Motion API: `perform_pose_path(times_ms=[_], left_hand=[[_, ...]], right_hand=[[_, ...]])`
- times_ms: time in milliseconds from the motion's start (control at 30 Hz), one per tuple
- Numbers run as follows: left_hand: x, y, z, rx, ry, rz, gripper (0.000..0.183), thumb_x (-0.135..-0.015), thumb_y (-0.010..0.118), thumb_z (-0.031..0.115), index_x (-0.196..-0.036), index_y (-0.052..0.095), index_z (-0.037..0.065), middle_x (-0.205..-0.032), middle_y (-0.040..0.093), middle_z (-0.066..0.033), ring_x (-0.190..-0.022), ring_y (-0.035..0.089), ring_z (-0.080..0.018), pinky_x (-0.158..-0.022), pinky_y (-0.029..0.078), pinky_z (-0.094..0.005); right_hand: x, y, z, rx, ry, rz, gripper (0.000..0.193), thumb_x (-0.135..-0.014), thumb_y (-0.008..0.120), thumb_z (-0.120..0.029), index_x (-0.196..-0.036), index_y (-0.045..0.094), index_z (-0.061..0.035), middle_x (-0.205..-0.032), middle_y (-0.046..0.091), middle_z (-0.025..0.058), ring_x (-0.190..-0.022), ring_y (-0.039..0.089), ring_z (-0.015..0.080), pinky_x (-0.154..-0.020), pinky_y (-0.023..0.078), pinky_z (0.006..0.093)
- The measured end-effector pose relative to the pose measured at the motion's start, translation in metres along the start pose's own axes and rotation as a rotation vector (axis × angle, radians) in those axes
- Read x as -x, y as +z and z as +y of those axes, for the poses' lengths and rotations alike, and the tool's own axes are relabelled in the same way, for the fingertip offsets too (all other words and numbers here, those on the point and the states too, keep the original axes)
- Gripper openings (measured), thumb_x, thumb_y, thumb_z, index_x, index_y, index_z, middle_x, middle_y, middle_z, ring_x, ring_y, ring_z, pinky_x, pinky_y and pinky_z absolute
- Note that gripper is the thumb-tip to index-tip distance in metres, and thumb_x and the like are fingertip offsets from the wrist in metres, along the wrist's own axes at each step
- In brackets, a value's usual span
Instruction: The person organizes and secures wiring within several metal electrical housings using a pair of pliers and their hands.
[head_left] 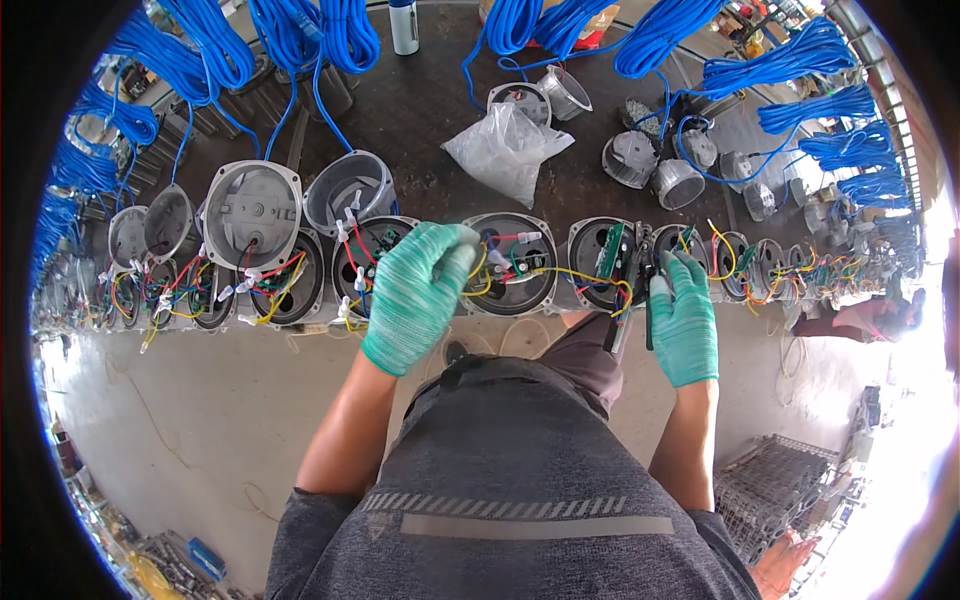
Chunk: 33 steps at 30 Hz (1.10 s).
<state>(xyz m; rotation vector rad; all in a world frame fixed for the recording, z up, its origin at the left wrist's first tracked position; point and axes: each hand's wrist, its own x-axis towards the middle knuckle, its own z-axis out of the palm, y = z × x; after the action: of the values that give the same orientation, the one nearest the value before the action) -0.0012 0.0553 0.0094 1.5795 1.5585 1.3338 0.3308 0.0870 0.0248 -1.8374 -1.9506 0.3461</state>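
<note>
My left hand (pixel 420 295), in a green knit glove with pale fingertips, is closed in a pinch at the left rim of a round grey metal housing (pixel 553 282). Red and yellow wires (pixel 500 262) with white connectors lie in that housing, close to my fingertips; what the pinch holds is hidden. My right hand (pixel 686 325), gloved alike, wraps round one handle of dark pliers (pixel 637 275), whose other handle stands apart. Behind the pliers sits another housing (pixel 590 285) with a green circuit board (pixel 612 250). A yellow wire bridges the two housings.
More wired housings line the table's near edge on both sides. Larger grey covers (pixel 253 215) stand at left, tied to bundled blue cables (pixel 350 40). A clear plastic bag (pixel 508 150), metal cups (pixel 678 184) and a white-and-blue bottle (pixel 404 28) lie farther back. A wire crate (pixel 775 485) stands below right.
</note>
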Motion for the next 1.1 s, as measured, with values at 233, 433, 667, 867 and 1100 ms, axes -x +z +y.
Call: perform_pose_path(times_ms=[233, 433, 667, 867, 1100], left_hand=[[0.019, -0.020, 0.007, -0.163, 0.176, -0.103, 0.060, -0.073, 0.094, 0.023, -0.127, 0.074, 0.007, -0.107, 0.068, -0.0074, -0.092, 0.065, -0.0254, -0.082, 0.054, -0.0387], [0.016, -0.017, -0.020, -0.207, 0.238, -0.085, 0.023, -0.091, 0.082, 0.015, -0.111, 0.078, 0.004, -0.092, 0.071, -0.0103, -0.084, 0.068, -0.0296, -0.079, 0.055, -0.0387], [-0.005, -0.014, -0.012, 0.109, -0.208, -0.027, 0.018, -0.102, 0.073, 0.010, -0.117, 0.077, 0.000, -0.106, 0.079, -0.0092, -0.095, 0.071, -0.0128, -0.087, 0.057, -0.0295], [-0.004, -0.013, -0.010, 0.121, -0.329, -0.029, 0.020, -0.102, 0.072, 0.009, -0.121, 0.077, 0.002, -0.105, 0.078, -0.0072, -0.093, 0.069, -0.0120, -0.085, 0.056, -0.0289], [0.008, -0.016, -0.018, -0.258, 0.153, -0.008, 0.024, -0.099, 0.070, 0.002, -0.122, 0.076, 0.004, -0.112, 0.075, -0.0117, -0.101, 0.072, -0.0244, -0.091, 0.057, -0.0349]], right_hand=[[0.012, -0.031, -0.066, -0.204, -0.100, -0.082, 0.025, -0.098, 0.074, -0.014, -0.122, 0.076, -0.0060, -0.120, 0.070, 0.0116, -0.097, 0.072, 0.0281, -0.085, 0.059, 0.0383], [0.024, 0.034, -0.104, -0.084, -0.532, -0.425, 0.024, -0.096, 0.071, -0.022, -0.117, 0.076, -0.0101, -0.104, 0.071, 0.0120, -0.091, 0.072, 0.0331, -0.080, 0.059, 0.0436], [0.021, 0.086, -0.123, 0.060, -0.660, -0.142, 0.026, -0.094, 0.075, -0.023, -0.116, 0.075, -0.0108, -0.092, 0.070, 0.0111, -0.079, 0.072, 0.0292, -0.065, 0.058, 0.0436], [0.020, 0.095, -0.120, 0.031, -0.720, -0.118, 0.016, -0.096, 0.073, -0.022, -0.103, 0.073, -0.0077, -0.088, 0.070, 0.0098, -0.075, 0.071, 0.0291, -0.062, 0.057, 0.0420], [0.048, 0.055, -0.090, -0.055, -0.534, -0.054, 0.026, -0.095, 0.075, -0.020, -0.117, 0.073, -0.0081, -0.096, 0.071, 0.0084, -0.080, 0.073, 0.0283, -0.068, 0.059, 0.0399]])
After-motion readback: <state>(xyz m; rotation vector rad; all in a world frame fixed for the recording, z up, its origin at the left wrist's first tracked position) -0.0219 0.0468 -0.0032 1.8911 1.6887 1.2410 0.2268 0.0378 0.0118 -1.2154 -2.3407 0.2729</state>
